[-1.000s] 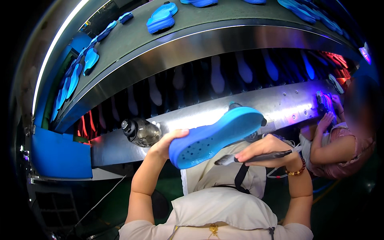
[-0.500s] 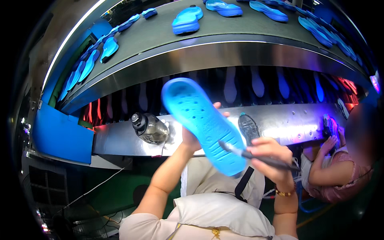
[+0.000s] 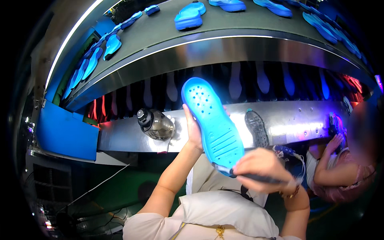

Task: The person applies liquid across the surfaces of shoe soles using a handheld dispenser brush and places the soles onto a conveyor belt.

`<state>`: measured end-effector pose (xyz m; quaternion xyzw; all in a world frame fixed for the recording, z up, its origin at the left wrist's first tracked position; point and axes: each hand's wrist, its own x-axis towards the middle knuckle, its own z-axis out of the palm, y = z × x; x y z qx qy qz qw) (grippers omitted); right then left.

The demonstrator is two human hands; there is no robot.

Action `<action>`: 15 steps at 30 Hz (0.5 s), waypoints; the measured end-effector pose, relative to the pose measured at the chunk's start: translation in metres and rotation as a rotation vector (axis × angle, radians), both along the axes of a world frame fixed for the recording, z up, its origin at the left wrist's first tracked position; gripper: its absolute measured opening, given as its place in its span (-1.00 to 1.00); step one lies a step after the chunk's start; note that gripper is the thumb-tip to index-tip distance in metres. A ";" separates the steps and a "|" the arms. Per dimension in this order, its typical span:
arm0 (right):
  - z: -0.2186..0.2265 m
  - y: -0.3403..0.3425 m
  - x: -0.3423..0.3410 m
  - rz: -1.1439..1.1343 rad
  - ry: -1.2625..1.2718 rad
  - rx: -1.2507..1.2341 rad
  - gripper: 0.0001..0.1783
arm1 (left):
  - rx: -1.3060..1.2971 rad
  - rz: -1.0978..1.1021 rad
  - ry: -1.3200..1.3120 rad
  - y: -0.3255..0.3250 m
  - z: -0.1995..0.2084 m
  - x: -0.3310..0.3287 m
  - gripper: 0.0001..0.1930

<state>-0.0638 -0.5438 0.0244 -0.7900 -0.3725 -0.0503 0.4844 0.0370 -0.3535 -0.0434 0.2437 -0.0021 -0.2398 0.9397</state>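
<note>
My left hand is wrapped round the left edge of a bright blue shoe sole, some of its fingers hidden behind. The sole is held up and tilted, its face with small holes and grooves turned toward me. In my right hand is a slim brush with a dark handle. Its tip touches the lower rim of the sole; motion blurs the hand a little. Just right of the blue sole, a dark patterned sole lies on the metal ledge.
A dark-lidded bottle stands on the ledge at left. Above the ledge runs a conveyor belt carrying several blue soles. A co-worker sits at right, hands on a dark and pink shoe part. A cable connector hangs below the ledge.
The brush has moved from the grooved middle of the blue sole down to its lower rim. The sole has turned more upright, and the whole view has shifted slightly.
</note>
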 end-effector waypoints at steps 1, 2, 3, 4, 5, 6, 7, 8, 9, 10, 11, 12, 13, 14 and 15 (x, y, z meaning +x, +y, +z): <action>-0.002 -0.003 0.009 -0.033 0.069 0.157 -0.78 | -0.002 -0.005 0.007 -0.006 0.001 -0.002 -0.08; -0.001 -0.004 0.019 -0.174 -0.006 0.165 -0.78 | -0.034 -0.016 -0.016 -0.014 0.002 -0.005 -0.08; -0.003 -0.004 0.030 -0.315 -0.092 0.173 -0.77 | -0.066 -0.027 -0.049 -0.020 0.003 -0.003 -0.08; -0.010 -0.002 0.035 -0.292 -0.073 0.138 -0.79 | -0.090 -0.045 -0.087 -0.024 0.005 -0.005 -0.06; -0.016 0.005 0.030 -0.244 -0.023 0.244 -0.78 | -0.092 -0.049 -0.089 -0.025 0.005 -0.004 -0.06; -0.011 0.006 0.022 -0.163 0.010 0.195 -0.78 | -0.100 -0.006 -0.131 -0.020 0.004 -0.001 -0.05; -0.003 0.006 0.012 -0.081 0.046 0.146 -0.79 | -0.107 0.040 -0.171 -0.015 0.004 0.000 -0.05; -0.001 0.004 0.007 0.031 0.112 0.165 -0.79 | -0.141 0.043 -0.142 -0.010 0.007 0.001 -0.04; -0.005 -0.002 0.008 0.032 0.116 0.168 -0.79 | -0.138 0.045 -0.139 -0.007 0.011 0.001 -0.04; -0.011 -0.012 0.012 -0.038 0.096 0.218 -0.79 | -0.055 0.121 -0.136 -0.006 0.013 0.001 -0.03; -0.018 -0.018 0.014 -0.109 0.077 0.265 -0.78 | 0.029 0.197 -0.131 -0.005 0.016 0.000 -0.03; -0.025 -0.019 0.017 -0.331 0.078 0.220 -0.76 | -0.023 0.175 -0.152 -0.008 0.018 0.002 -0.01; -0.027 -0.019 0.018 -0.244 0.132 0.228 -0.75 | -0.024 0.175 -0.145 -0.010 0.016 0.003 -0.01; -0.025 -0.017 0.012 -0.154 0.120 0.178 -0.75 | -0.017 0.168 -0.167 -0.010 0.015 0.004 0.00; -0.019 -0.011 0.006 -0.062 0.106 0.132 -0.74 | -0.007 0.162 -0.193 -0.008 0.014 0.006 0.00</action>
